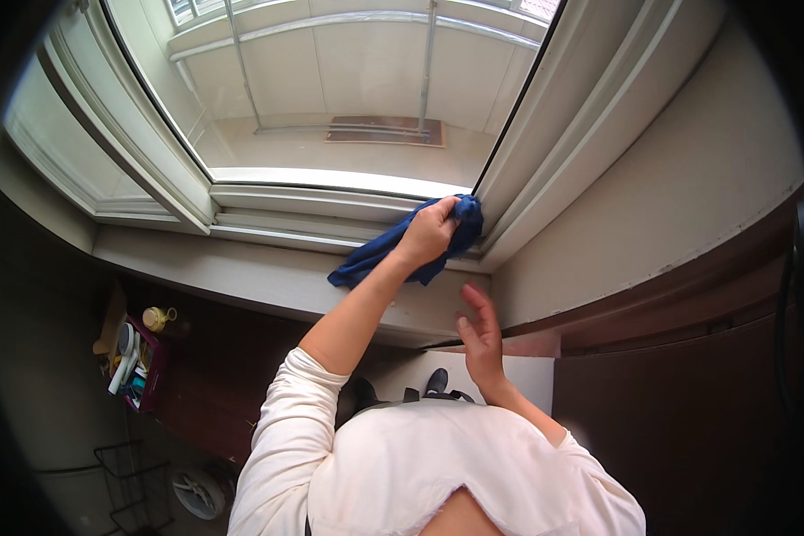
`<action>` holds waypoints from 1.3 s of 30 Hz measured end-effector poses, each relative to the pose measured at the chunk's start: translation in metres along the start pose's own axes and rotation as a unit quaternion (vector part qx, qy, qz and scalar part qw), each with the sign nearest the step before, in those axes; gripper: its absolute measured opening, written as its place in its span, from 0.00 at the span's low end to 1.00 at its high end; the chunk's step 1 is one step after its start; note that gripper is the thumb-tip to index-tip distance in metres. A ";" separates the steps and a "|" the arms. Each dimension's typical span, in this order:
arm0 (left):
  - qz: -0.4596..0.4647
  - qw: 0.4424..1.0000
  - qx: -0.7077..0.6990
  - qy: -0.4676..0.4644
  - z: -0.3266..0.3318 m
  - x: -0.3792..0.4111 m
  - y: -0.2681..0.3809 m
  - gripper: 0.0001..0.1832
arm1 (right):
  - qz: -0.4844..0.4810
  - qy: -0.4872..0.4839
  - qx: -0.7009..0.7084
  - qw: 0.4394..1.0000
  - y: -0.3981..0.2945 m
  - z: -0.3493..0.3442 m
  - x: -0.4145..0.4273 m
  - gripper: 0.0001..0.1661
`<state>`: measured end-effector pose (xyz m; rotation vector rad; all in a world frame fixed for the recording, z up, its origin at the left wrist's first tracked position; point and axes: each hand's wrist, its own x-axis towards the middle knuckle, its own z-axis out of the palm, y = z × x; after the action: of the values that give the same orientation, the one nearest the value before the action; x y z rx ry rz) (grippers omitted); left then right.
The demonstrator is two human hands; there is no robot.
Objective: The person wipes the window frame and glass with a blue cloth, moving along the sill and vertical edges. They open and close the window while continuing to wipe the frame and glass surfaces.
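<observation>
My left hand (431, 231) grips a bunched blue cloth (375, 253) at the lower right corner of a white window frame (295, 199). One end of the cloth bulges above my knuckles against the corner, and the rest hangs over the frame's lower edge onto the windowsill (241, 263). Below and to the right, my right hand (484, 342) is raised in the air just in front of the sill. Its fingers are apart and hold nothing. The window glass (368, 80) rises beyond the cloth.
An open window sash (107, 134) stands at the left. On a dark red surface (204, 402) lie a purple box (151, 375) of small items and a yellow-lidded container (154, 319). A black wire rack (127, 482) is at lower left. Dark brown panelling (656, 415) runs along the right.
</observation>
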<state>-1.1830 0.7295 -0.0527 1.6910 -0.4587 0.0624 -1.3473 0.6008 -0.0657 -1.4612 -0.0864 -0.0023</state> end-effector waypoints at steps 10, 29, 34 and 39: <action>-0.155 0.744 -0.625 -0.177 -0.023 -0.025 0.004 0.17 | 0.002 0.032 0.055 0.998 -0.001 -0.002 -0.015 0.28; -0.164 0.933 -0.042 -0.318 0.075 -0.180 0.029 0.19 | -0.025 0.147 0.075 0.986 -0.039 -0.187 -0.153 0.08; -0.005 0.951 0.081 -0.298 0.132 -0.233 -0.034 0.19 | 0.256 0.083 -0.545 0.794 0.064 -0.291 -0.206 0.09; -0.163 0.923 0.077 -0.341 0.156 -0.257 -0.027 0.20 | 0.249 0.072 -0.686 0.680 0.089 -0.307 -0.235 0.12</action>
<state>-1.4435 0.6498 -0.1824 1.8997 -0.6886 -0.7750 -1.5593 0.2942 -0.2013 -2.9633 0.5893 0.3334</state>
